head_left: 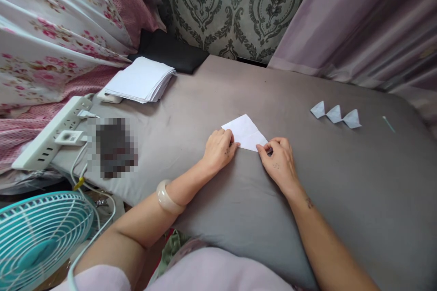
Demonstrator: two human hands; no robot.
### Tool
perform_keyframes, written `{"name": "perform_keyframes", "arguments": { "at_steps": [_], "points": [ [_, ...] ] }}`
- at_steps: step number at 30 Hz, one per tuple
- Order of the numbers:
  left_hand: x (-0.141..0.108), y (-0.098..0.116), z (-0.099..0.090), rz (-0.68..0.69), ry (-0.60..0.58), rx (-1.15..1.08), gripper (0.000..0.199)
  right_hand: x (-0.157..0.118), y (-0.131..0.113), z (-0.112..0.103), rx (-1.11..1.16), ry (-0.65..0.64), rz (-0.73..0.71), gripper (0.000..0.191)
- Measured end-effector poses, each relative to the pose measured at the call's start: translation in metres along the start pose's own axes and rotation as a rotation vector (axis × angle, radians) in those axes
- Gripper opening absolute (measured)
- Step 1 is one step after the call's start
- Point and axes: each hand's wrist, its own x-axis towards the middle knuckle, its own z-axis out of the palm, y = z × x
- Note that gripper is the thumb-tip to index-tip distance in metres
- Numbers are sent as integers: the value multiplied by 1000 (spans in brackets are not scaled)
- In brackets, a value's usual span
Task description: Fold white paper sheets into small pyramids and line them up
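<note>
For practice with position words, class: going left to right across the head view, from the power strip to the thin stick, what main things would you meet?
Power strip, paper stack, left hand, paper, right hand, three white pieces, thin stick.

Forearms (191,183) angled inward, left grip (221,147) pinched, right grip (278,160) pinched, near each other, fingers (281,142) curled

mid-frame, the left hand (218,149) and right hand (279,163) hold a white paper (246,132) by opposite ends. a paper stack (139,78) lies upper left, three folded pieces (334,114) right.
</note>
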Motion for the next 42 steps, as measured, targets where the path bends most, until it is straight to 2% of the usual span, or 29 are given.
{"name": "perform_keyframes", "arguments": {
  "at_steps": [3, 5, 10, 15, 19, 22, 26, 29, 32, 35, 37, 39, 41, 42],
  "points": [
    [-1, 1, -1, 51, 25, 48, 18, 0, 1, 0, 5, -10, 3, 25],
    [0, 2, -1, 134, 25, 82, 20, 0, 2, 0, -9, -2, -13, 27],
    [2, 0, -1, 355, -89, 125, 37, -2, 4, -3, -102, 11, -4, 32],
    [2, -3, -5, 404, -110, 153, 39, -2, 13, -8, -48, -87, -30, 22],
    [0, -3, -5, 429, -96, 140, 35, 2, 21, -9, -15, -112, -43, 17],
    [-4, 3, -1, 453, -88, 133, 43, 9, 24, -13, -50, -56, -56, 14],
    [-8, 18, 4, 551, -70, 157, 54, 15, 21, -23, -117, 153, -70, 15],
    [-10, 25, 7, 610, -101, 169, 56, 12, 13, -24, 31, 166, -132, 22],
    [-11, 26, 9, 600, -130, 169, 58, 1, 2, -17, 168, 30, -208, 30],
    [-10, 22, 7, 604, -154, 147, 54, -9, -6, -9, 103, -95, -275, 33],
    [-7, 17, 4, 577, -125, 122, 48, -14, -10, -8, 38, -130, -290, 32],
    [-2, 8, 1, 447, 2, 116, 40, -16, -13, -8, 2, -138, -290, 30],
    [2, -3, -1, 236, 158, 117, 33, -17, -15, -10, -29, -140, -286, 30],
    [4, -8, -2, 154, 188, 106, 30, -17, -16, -11, -49, -136, -283, 30]
  ]
}}
